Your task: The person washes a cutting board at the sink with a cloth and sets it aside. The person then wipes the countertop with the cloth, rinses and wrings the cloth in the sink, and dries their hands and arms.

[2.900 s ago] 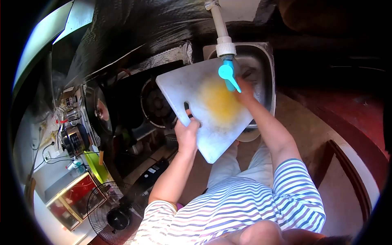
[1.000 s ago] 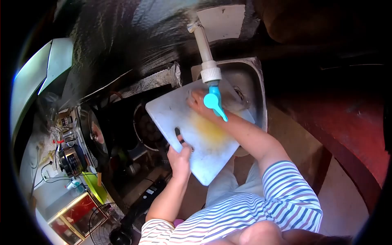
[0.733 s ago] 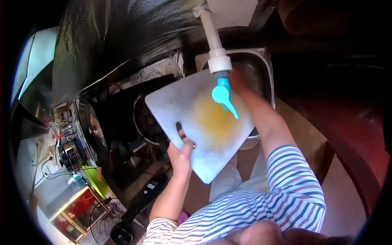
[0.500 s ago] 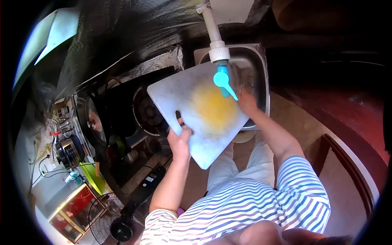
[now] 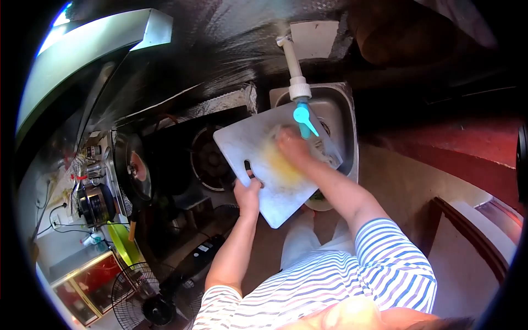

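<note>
Cutting board (image 5: 268, 186) over sink (image 5: 346, 125), left hand (image 5: 247, 196) gripping slot (image 5: 247, 164); right hand (image 5: 293, 146), grip unclear, just shifted left onto yellow patch (image 5: 284, 167), apparently rubbing there.

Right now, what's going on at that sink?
A person is handling a board at the sink. The left hand grips its edge beside the slot. The right hand is at the yellow patch on its face, too blurred to tell whether it holds anything. The board is partly over the sink, near the tap.
</note>
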`<state>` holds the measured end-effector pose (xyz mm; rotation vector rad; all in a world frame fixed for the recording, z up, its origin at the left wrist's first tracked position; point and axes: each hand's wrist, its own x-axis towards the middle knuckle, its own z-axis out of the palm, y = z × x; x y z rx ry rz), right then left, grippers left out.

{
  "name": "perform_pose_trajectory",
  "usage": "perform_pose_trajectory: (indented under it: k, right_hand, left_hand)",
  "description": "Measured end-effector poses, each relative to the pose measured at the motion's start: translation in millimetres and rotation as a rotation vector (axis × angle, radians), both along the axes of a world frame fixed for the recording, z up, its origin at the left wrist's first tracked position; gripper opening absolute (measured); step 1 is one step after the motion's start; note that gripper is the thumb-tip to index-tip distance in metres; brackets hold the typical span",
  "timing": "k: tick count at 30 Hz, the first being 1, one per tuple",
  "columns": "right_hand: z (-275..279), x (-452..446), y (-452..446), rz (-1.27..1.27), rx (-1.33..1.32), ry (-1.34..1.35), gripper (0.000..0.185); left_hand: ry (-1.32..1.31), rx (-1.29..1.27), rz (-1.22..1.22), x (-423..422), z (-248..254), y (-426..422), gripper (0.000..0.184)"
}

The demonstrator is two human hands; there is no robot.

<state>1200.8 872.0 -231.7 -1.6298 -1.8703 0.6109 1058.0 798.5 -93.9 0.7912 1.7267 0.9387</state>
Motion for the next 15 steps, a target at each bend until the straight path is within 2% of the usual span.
perform_pose_trajectory:
  k: [1, 3, 4, 5, 6, 8, 10, 12, 14, 15]
  right_hand:
    - [-28, 7, 18, -0.037, -0.047, 0.044, 0.018]
    - [-70, 20, 44, -0.093, -0.346, 0.317, 0.021]
    - [-96, 24, 54, -0.177, -0.36, 0.826, 0.022]
    - [-98, 28, 61, -0.21, -0.36, 1.076, 0.023]
    - [-101, 33, 67, -0.245, -0.35, 1.326, 0.024]
    - [-83, 33, 57, -0.205, -0.611, 0.997, 0.02]
    - [-71, 32, 40, -0.128, -0.572, 0.668, 0.018]
    - [-50, 37, 26, -0.068, -0.448, 0.532, 0.017]
    - [-8, 51, 11, -0.068, -0.476, 0.551, 0.016]
    - [9, 55, 1, -0.103, -0.471, 0.608, 0.018]
  left_hand:
    - [0.0, 0.012, 0.003, -3, 1, 2, 0.028]
    - [0.234, -0.088, -0.085, -7, 5, 9, 0.029]
    - [0.424, -0.086, -0.168, -12, 4, 12, 0.034]
    - [0.419, -0.071, -0.164, -14, 7, 12, 0.034]
    - [0.558, -0.116, -0.195, -15, 9, 13, 0.037]
    - [0.747, -0.206, -0.27, -14, 23, 17, 0.044]
    - [0.835, -0.242, -0.314, -10, 38, 23, 0.042]
    - [0.878, -0.256, -0.326, -7, 44, 24, 0.042]
    - [1.332, 0.414, -0.418, -5, 36, 23, 0.045]
    - [1.328, 0.421, -0.415, 2, 32, 25, 0.045]
